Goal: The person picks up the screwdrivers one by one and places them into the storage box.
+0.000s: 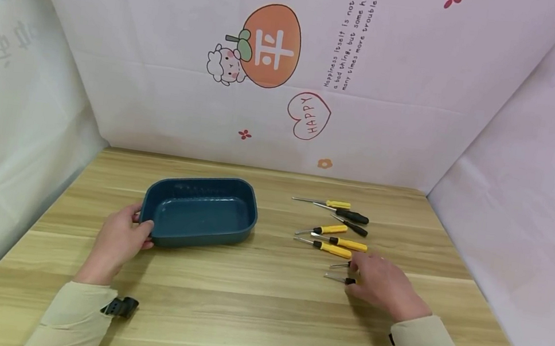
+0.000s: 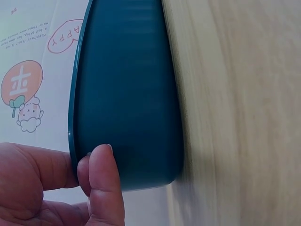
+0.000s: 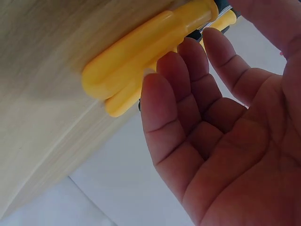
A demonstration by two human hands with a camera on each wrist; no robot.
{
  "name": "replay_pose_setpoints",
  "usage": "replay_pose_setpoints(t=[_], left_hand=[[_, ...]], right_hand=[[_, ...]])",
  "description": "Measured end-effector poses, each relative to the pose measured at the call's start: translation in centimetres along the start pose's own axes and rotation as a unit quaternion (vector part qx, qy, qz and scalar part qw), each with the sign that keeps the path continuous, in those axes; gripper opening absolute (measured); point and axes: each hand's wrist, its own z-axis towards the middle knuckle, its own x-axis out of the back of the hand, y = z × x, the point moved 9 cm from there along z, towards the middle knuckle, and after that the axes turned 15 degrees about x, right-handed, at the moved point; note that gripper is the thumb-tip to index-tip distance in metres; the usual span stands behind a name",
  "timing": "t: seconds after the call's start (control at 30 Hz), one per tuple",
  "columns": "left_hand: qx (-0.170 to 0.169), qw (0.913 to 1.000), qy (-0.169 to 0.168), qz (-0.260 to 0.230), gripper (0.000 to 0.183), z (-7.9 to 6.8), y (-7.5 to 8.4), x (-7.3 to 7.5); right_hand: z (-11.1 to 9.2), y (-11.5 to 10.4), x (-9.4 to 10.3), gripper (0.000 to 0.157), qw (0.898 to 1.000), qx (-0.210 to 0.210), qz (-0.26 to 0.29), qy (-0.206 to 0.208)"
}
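My left hand (image 1: 119, 237) pinches the near left end of a dark blue-green plastic basin (image 1: 196, 238) standing on the table. In the left wrist view, its fingers lie against the outer wall and rim of the basin (image 2: 127, 94). Over on the right, my right hand (image 1: 381, 281) reaches down over two small screwdrivers (image 1: 342, 279) and hides their handles. The right wrist view has the loosely bent fingers of the right hand (image 3: 225, 122) beside a yellow screwdriver handle (image 3: 136, 54) lying on the table, without closing round it.
Above the right hand lie more screwdrivers: several with yellow handles, such as one yellow screwdriver (image 1: 335, 250), and two black-handled ones, including the larger black screwdriver (image 1: 352, 216). The wooden table (image 1: 239, 318) is bounded by a printed white sheet (image 1: 162, 95) behind and at the sides.
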Motion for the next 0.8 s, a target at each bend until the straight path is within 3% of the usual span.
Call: replay_pose_setpoints(t=[0.8], left_hand=[[-0.006,0.9998,-0.017,-0.002,0.063,-0.47,0.11,-0.99]], right_hand=[[-0.34,0.32,-0.30,0.011,1.000,0.013,-0.015,-0.018]])
